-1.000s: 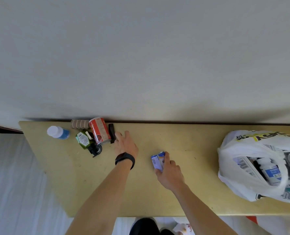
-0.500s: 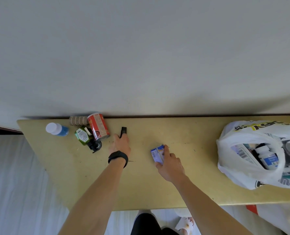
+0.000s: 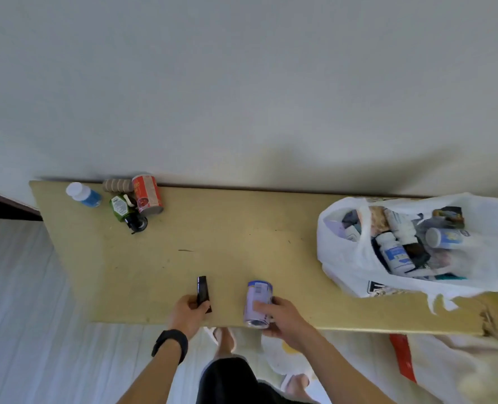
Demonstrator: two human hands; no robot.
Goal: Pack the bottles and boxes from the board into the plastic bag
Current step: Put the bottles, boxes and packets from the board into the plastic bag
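My left hand grips a small black box near the front edge of the yellow board. My right hand holds a pale blue and white box beside it, just above the board's front edge. At the board's right end the white plastic bag lies open, with several bottles and boxes inside. At the far left stand a red can, a green bottle, a blue bottle with a white cap and a brown ribbed roll.
A black cap-like piece lies by the green bottle. The board's back edge runs along a pale wall. My feet in white slippers show below the front edge, and a red strip hangs at the lower right.
Both hands pulled back from mid-board to the front edge. The left took the black box away from the red can; the right lifted the blue and white box. The view tilted, showing the bag's inside.
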